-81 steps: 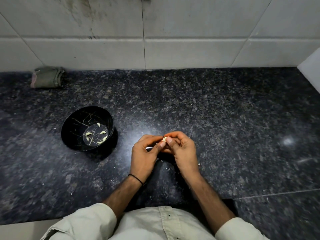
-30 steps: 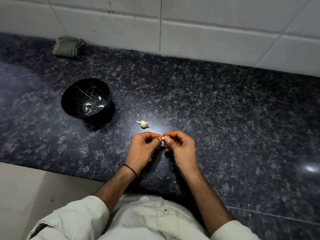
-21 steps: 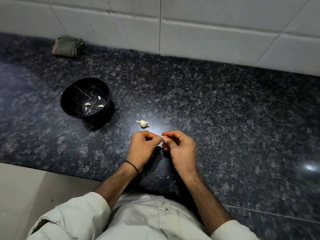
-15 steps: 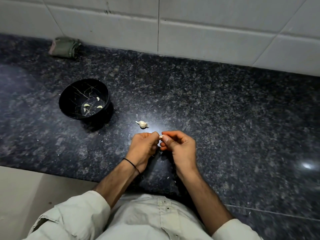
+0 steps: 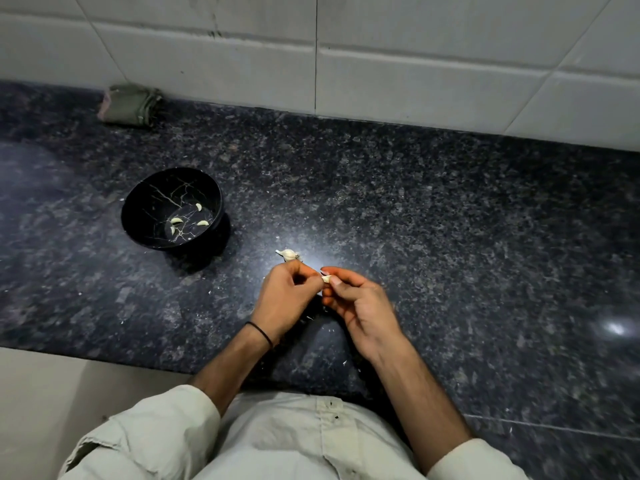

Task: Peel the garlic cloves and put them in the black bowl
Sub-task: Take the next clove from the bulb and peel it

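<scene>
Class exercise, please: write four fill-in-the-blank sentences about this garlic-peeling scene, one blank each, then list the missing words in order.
1. The peeled cloves lie inside the ___ bowl.
2. The left hand and right hand pinch one clove ___ them.
3. A garlic bulb lies on the counter between the hands and the ___.
4. A folded cloth lies on the counter against the tiled ___.

Missing words: black; between; bowl; wall.

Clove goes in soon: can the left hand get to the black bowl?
Likely yes: nothing stands between the left hand and the open-topped black bowl, though it pinches the garlic clove.
</scene>
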